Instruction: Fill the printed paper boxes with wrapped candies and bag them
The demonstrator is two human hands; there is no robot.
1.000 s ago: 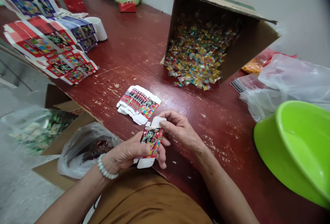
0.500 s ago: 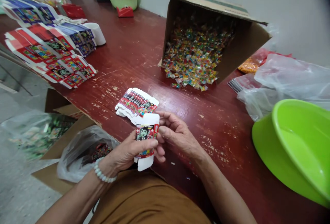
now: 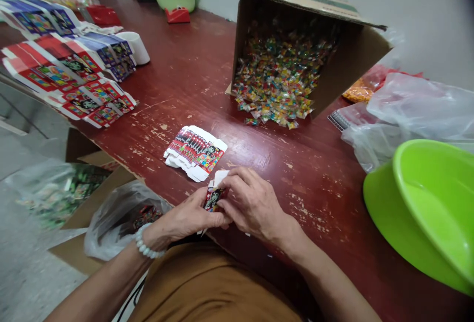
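Note:
Between my two hands is a small red printed carton (image 3: 214,198) with a face picture and white flaps, held over the table's near edge. My left hand (image 3: 190,213), a beaded bracelet at its wrist, grips the carton from the left and below. From the right, my right hand (image 3: 252,203) has its fingers on the carton's upper flap and right side, hiding much of it. Just beyond lies a fanned stack of flat red cartons (image 3: 196,151). Farther back, a tipped cardboard box (image 3: 348,70) spills wrapped candies (image 3: 277,90) onto the table.
Strapped bundles of flat cartons (image 3: 70,72) lie at the left, by a white roll (image 3: 138,48). A green basin (image 3: 385,203) stands at the right near plastic bags (image 3: 425,104). Below the left edge, a lined cardboard box (image 3: 107,233) sits on the floor.
My right hand has come over the carton's top and right side, and now covers more of it. The carton has turned, showing less of its front.

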